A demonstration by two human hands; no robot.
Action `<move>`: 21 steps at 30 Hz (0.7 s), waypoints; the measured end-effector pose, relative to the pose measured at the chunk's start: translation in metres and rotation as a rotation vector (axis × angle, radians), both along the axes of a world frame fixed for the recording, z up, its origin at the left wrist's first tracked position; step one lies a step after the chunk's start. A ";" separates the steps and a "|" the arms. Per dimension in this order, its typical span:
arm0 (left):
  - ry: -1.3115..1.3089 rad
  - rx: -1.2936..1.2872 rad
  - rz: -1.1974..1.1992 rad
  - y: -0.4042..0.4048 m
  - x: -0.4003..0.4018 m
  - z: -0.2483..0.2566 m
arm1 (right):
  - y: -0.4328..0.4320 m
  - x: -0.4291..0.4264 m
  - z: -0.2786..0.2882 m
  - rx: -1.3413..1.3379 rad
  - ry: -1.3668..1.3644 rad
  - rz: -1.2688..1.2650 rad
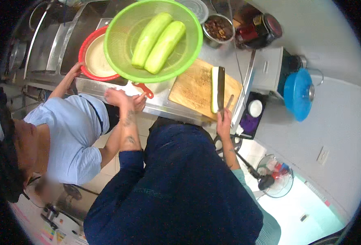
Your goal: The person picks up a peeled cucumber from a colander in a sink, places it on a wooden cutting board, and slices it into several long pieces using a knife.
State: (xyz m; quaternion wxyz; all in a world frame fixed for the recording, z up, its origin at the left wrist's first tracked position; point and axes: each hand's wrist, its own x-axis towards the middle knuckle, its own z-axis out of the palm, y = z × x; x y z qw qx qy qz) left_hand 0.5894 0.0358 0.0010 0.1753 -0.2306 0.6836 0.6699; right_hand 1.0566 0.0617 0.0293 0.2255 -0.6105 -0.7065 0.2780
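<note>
My right hand (224,122) grips the handle of a kitchen knife with a broad dark blade (221,88). Along the blade's left side lies a long cut piece of pale green squash (214,90), white inside, on a wooden cutting board (195,85). My left hand (117,97) is blurred at the counter's front edge, close to a co-worker's hand (140,102); its fingers are partly hidden, and I cannot tell whether it holds anything. A red-handled peeler (146,90) sits by the co-worker's fingers. Two whole peeled squashes (159,43) lie in a green plastic basket (197,46).
A red basin (83,52) under the basket's left side is held by the co-worker's other hand (76,69). Behind the board stand a metal pot (218,30) of brown pieces and a dark jar (260,32). A cable (238,61) hangs across the board's right side.
</note>
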 end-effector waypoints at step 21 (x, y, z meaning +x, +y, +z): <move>1.248 0.734 -1.803 0.016 0.277 0.427 | 0.027 0.008 0.024 -0.394 -0.041 -0.018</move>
